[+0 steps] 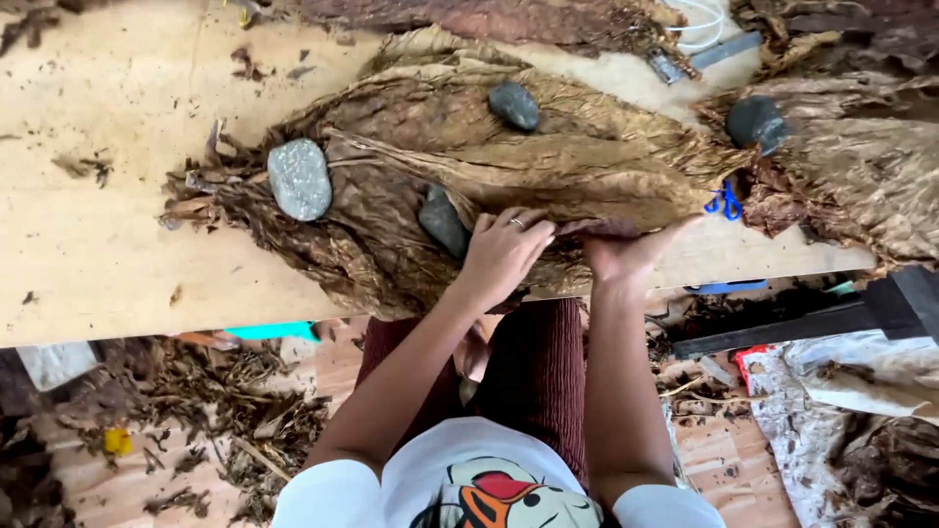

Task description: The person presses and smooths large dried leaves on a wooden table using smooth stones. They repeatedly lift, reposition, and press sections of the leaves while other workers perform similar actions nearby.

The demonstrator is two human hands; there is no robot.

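Head cam: no containers here, just a plywood table [117, 244] w/ a big pile of dried brown leaves [509, 166] spread across it, near edge right under both hands. Left hand [504, 254] lies knuckles-up on the leaves, fingers curled & close together, ring on one; right hand [631, 252] is flat w/ fingers stretched along a leaf edge. Stones pin the pile: pale grey stone [299, 179], dark stone [442, 222] just beside the left hand, another dark stone [514, 105] further up, blue scissors [725, 202] off to the right

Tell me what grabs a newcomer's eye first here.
A big pile of dried brown leaves sprawls across the pale wooden board, pinned by smooth stones, the lightest grey stone at its left end. At the near edge the left hand and right hand press on the leaves.
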